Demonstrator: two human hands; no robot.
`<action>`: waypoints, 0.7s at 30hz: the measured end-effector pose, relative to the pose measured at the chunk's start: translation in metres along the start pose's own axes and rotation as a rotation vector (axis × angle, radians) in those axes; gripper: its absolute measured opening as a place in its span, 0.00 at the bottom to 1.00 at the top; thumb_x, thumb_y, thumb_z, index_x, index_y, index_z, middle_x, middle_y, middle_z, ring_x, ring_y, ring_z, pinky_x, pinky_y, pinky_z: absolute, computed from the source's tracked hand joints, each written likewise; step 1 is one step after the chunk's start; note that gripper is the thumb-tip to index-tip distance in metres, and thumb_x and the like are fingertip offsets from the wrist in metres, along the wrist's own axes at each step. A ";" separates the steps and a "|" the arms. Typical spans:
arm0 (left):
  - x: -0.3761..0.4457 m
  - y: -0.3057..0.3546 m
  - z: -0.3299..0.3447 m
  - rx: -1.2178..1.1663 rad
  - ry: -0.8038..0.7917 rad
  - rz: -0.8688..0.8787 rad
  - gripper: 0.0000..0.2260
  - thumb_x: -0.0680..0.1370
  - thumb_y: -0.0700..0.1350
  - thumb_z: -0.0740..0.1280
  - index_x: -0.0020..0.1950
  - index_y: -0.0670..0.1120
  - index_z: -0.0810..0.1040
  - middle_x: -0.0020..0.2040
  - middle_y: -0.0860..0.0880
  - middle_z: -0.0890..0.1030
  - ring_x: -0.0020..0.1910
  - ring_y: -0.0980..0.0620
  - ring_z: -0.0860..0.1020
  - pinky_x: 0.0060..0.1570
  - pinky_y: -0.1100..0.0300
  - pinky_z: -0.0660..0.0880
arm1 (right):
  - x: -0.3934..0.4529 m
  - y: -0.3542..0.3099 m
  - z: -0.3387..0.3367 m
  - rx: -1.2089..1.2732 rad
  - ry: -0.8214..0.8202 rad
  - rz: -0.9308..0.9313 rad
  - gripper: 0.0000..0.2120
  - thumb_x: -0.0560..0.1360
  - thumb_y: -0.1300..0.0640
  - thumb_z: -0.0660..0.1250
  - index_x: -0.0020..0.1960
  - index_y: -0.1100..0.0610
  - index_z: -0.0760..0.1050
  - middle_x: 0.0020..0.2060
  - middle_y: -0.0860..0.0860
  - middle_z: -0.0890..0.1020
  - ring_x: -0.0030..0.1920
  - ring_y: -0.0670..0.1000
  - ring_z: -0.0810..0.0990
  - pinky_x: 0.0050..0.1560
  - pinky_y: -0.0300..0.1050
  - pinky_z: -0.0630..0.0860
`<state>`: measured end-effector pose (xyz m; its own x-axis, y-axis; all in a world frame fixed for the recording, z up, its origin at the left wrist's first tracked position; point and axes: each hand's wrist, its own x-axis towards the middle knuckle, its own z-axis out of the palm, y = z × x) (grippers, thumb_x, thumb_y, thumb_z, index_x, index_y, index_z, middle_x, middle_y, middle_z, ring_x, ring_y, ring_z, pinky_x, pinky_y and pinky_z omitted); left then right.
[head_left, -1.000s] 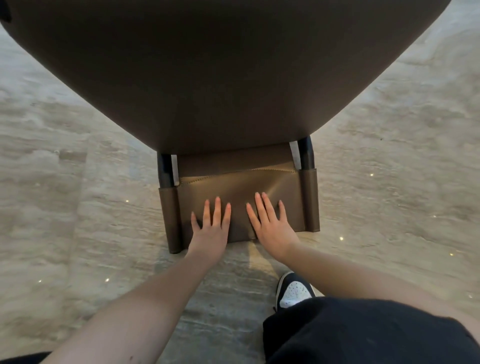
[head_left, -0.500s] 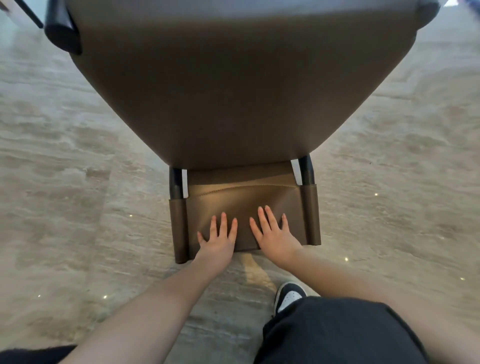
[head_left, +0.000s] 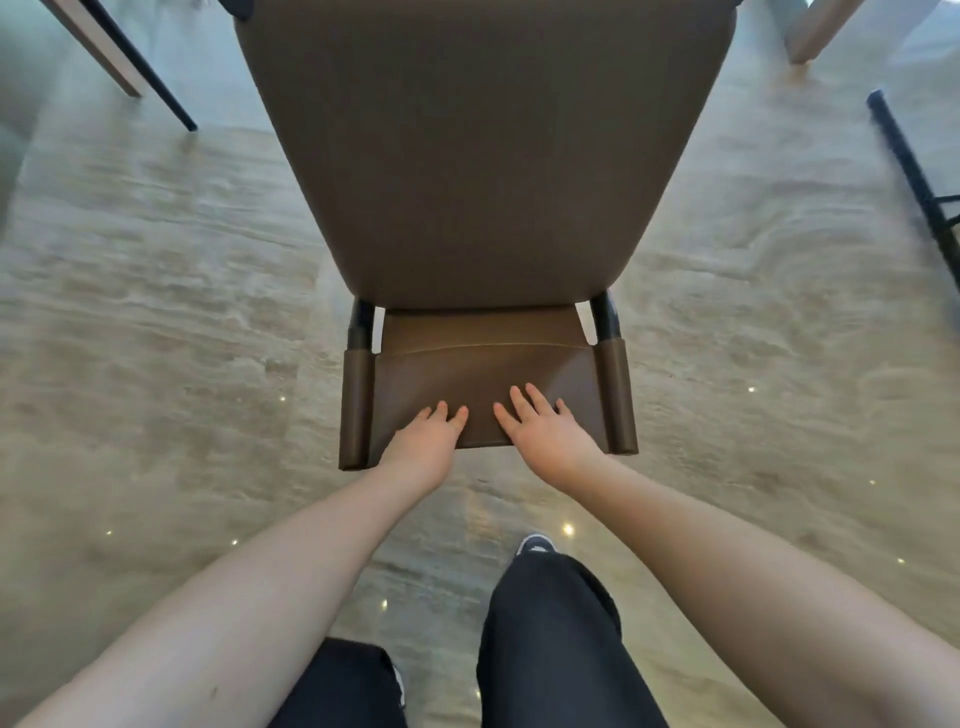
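We are pressing our left hand (head_left: 423, 441) and right hand (head_left: 545, 436) flat, fingers spread, on the brown chair (head_left: 483, 171). Pushing it seems mostly left to do.

Marbled beige floor (head_left: 156, 322) with small light glints spreads around. Far beyond the left hand (head_left: 423, 441), to its left, a thin black leg (head_left: 144, 67) slants beside a pale board (head_left: 98, 52). Far right of the right hand (head_left: 545, 436) slants a black metal frame (head_left: 910, 171), with a pale post (head_left: 815, 31) beyond it.
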<state>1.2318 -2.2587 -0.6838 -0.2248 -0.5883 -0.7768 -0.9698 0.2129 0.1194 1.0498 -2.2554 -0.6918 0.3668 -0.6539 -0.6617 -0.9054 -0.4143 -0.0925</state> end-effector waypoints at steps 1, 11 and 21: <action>-0.011 0.002 -0.021 0.017 0.006 0.000 0.36 0.80 0.30 0.56 0.83 0.49 0.46 0.82 0.42 0.51 0.80 0.41 0.55 0.74 0.44 0.63 | -0.008 0.003 -0.020 0.005 0.012 0.001 0.34 0.80 0.65 0.58 0.79 0.54 0.44 0.79 0.59 0.48 0.79 0.61 0.45 0.73 0.65 0.57; -0.094 0.006 -0.177 0.091 0.229 -0.064 0.32 0.78 0.32 0.57 0.80 0.54 0.60 0.72 0.46 0.74 0.63 0.41 0.78 0.59 0.49 0.77 | -0.060 0.025 -0.189 0.057 0.169 -0.017 0.29 0.80 0.66 0.57 0.78 0.55 0.54 0.76 0.59 0.61 0.77 0.60 0.58 0.67 0.56 0.68; -0.127 0.001 -0.322 0.095 0.343 -0.128 0.34 0.77 0.32 0.53 0.77 0.62 0.65 0.67 0.45 0.77 0.59 0.41 0.79 0.46 0.56 0.71 | -0.075 0.055 -0.330 0.083 0.312 -0.011 0.21 0.76 0.69 0.59 0.67 0.57 0.69 0.58 0.56 0.77 0.62 0.58 0.74 0.49 0.52 0.75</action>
<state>1.2288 -2.4347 -0.3855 -0.1362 -0.8386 -0.5274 -0.9826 0.1820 -0.0357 1.0429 -2.4382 -0.4019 0.4128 -0.8174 -0.4018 -0.9107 -0.3776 -0.1673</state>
